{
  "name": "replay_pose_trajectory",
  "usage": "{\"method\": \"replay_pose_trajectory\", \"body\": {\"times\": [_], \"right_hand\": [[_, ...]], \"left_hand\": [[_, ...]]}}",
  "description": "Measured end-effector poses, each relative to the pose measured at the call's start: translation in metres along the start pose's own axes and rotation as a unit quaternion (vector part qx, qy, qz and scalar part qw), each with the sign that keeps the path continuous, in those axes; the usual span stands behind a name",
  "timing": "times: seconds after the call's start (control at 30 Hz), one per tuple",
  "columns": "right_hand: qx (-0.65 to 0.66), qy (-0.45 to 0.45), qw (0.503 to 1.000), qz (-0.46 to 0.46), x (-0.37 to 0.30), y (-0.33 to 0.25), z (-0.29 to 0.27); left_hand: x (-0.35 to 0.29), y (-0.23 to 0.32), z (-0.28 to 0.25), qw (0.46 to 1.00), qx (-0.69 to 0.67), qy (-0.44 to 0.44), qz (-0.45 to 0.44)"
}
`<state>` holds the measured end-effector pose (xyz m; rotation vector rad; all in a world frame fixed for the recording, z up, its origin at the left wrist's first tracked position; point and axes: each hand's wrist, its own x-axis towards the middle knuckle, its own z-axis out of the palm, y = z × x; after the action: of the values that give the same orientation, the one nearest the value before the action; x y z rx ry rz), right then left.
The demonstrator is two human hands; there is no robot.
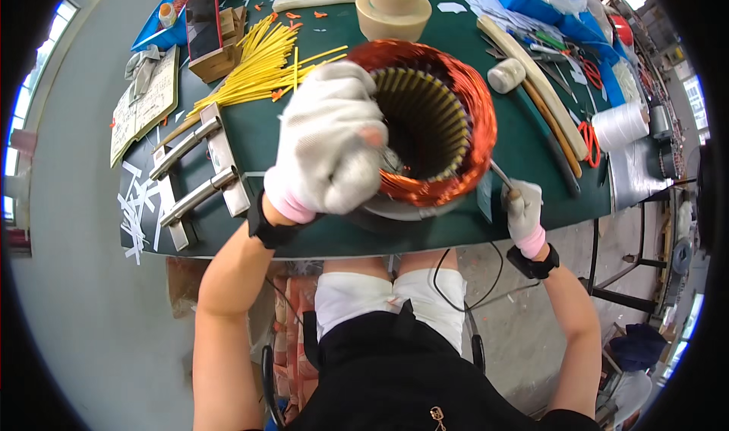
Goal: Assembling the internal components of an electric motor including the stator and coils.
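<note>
A motor stator with copper-coloured windings round its rim and yellowish slot liners inside stands at the middle of the table. My left hand, in a white knit glove, is closed at the stator's left rim and hides part of it. What its curled fingers hold, if anything, does not show. Just right of the stator, my gloved right hand grips a thin metal-shafted tool, its tip close to the windings. The tool's handle is mostly hidden in the hand.
Yellow strips lie beyond my left hand, beside a propped phone. A metal frame sits at left. A beige stepped block stands behind the stator. At right are a mallet, red-handled scissors and a white thread spool.
</note>
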<state>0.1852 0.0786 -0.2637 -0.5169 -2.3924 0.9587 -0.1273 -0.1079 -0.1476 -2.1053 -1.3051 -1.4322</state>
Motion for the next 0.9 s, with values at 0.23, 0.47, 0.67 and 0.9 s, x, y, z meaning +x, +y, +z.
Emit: {"method": "replay_pose_trajectory", "body": {"times": [0.23,0.47,0.67,0.9], "right_hand": [[-0.039,-0.011,0.999,-0.029,0.021,-0.058,-0.049],[-0.126,-0.018,0.982,0.143,-0.031,-0.093,-0.131],[-0.062,0.002,0.998,0.009,-0.086,-0.090,-0.083],[-0.185,0.013,0.980,-0.077,-0.065,-0.114,-0.085]], "left_hand": [[0.007,0.064,0.042,0.956,0.286,-0.058,0.033],[0.003,0.068,0.095,0.872,0.489,-0.028,0.018],[0.003,0.086,0.057,0.940,0.336,-0.030,0.046],[-0.013,0.074,0.015,0.951,0.263,-0.159,-0.031]]}}
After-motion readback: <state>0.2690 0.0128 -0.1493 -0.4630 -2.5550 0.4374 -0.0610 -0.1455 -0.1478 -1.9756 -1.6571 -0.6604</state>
